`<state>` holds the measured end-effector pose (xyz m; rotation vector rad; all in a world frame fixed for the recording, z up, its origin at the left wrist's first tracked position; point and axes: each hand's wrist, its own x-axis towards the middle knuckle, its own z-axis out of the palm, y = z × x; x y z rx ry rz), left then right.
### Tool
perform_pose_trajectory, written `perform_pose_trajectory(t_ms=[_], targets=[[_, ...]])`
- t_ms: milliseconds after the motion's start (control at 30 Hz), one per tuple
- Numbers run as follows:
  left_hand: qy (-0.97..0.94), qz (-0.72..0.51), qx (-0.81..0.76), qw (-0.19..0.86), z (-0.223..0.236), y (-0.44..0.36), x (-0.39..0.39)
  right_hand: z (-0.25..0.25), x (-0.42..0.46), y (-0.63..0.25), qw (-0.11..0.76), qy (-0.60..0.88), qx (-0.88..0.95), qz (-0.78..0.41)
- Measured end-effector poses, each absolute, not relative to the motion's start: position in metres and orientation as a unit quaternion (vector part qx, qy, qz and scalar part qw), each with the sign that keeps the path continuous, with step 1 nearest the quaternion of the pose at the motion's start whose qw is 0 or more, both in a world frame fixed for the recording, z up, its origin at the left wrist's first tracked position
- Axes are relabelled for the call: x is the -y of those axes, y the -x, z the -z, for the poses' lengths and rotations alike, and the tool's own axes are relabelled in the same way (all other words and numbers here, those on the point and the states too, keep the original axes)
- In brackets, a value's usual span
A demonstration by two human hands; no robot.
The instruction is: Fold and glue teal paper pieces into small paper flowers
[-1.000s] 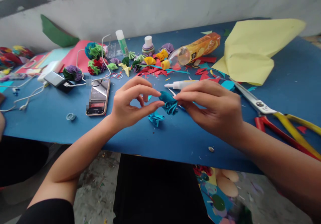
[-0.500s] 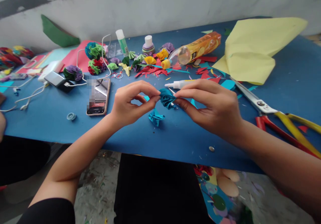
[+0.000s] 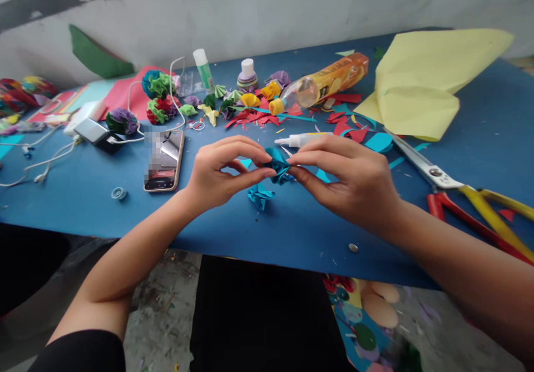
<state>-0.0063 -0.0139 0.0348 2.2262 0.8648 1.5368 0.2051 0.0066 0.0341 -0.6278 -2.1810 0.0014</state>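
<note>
A teal folded-paper flower (image 3: pixel 277 167) is held above the blue table by both hands. My left hand (image 3: pixel 227 166) pinches its left side between thumb and fingertips. On its right side, the thumb and index finger of my right hand (image 3: pixel 350 180) are closed on the paper. Just below lies a second teal paper piece (image 3: pixel 261 196), crumpled and pleated. A white glue tube (image 3: pixel 302 139) with a pointed nozzle lies behind the flower, partly hidden by my right hand.
Large scissors (image 3: pixel 444 177) with red and yellow handles lie at right, near yellow paper (image 3: pixel 417 83). At the back are an orange-labelled bottle (image 3: pixel 329 80), a glue stick (image 3: pixel 203 70) and red scraps (image 3: pixel 254 117). A phone (image 3: pixel 166 160) and power bank (image 3: pixel 98 134) lie at left.
My left fingers have shifted slightly right and further onto the flower. The flower has turned, so its swirled centre faces more toward me. A person's arm at the far left has left the view.
</note>
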Motion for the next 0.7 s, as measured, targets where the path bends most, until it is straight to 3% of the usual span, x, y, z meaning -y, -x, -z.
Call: perform_pose_trajectory(t_ms=[700], targets=[[-0.653, -0.552, -0.451, 0.255, -0.034, -0.008, 0.020, -0.030, -0.006, -0.202, 0.432, 0.247, 0.867, 0.018]])
